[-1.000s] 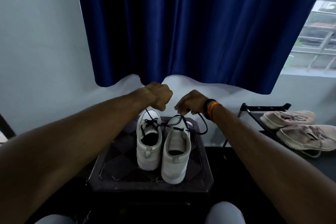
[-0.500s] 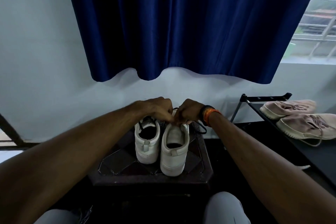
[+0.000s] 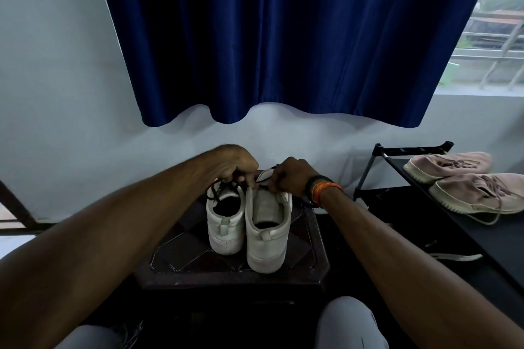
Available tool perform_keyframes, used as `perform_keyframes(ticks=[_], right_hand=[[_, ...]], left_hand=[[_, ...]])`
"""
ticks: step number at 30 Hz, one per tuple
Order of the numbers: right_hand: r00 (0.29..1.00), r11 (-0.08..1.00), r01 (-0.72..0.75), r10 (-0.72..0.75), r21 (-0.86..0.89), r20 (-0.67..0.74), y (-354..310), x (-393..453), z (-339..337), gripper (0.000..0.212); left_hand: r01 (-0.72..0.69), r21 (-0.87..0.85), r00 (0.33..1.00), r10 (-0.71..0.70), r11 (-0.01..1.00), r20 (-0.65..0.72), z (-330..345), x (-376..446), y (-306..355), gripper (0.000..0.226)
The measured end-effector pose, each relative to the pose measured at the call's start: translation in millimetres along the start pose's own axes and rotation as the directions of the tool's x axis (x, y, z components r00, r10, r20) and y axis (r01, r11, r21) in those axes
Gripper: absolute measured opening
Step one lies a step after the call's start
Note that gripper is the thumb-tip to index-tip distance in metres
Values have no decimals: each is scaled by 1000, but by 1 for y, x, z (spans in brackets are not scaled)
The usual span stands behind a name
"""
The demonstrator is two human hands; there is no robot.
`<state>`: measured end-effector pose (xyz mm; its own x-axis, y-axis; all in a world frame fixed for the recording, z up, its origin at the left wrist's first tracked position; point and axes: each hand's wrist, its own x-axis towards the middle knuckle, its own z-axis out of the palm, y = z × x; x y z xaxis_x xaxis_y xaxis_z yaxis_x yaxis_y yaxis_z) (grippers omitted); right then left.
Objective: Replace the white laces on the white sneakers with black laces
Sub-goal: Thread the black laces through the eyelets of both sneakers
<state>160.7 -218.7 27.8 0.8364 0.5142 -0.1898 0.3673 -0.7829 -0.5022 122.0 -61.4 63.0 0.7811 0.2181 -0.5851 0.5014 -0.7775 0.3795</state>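
Dim table [image 3: 181, 252]; hands hide sneaker [image 3: 266, 224] eyelets.

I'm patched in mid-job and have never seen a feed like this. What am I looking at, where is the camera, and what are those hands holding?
There is no machine here: the camera is worn on a person's head and looks forward and down at their own two bare arms. On the small dark table stand two white sneakers, heels toward the camera. The left hand and right hand work over the tongue end of the right-hand sneaker, each with its grip pinched on the black lace. Black lace also shows on the left-hand sneaker. To the right, a dark rack holds pinkish shoes.
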Motion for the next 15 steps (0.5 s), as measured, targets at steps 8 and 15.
perform_keyframes(ticks=[8, 15], right_hand=[[997, 994, -4, 13, 111, -76, -14, -9, 14, 20], [987, 997, -43, 51, 60, -150, -20, -15, 22, 53]], left_hand=[[38, -63, 999, -38, 997, -7, 0, 13, -9, 22], [23, -71, 1000, -23, 997, -3, 0, 13, -9, 23]])
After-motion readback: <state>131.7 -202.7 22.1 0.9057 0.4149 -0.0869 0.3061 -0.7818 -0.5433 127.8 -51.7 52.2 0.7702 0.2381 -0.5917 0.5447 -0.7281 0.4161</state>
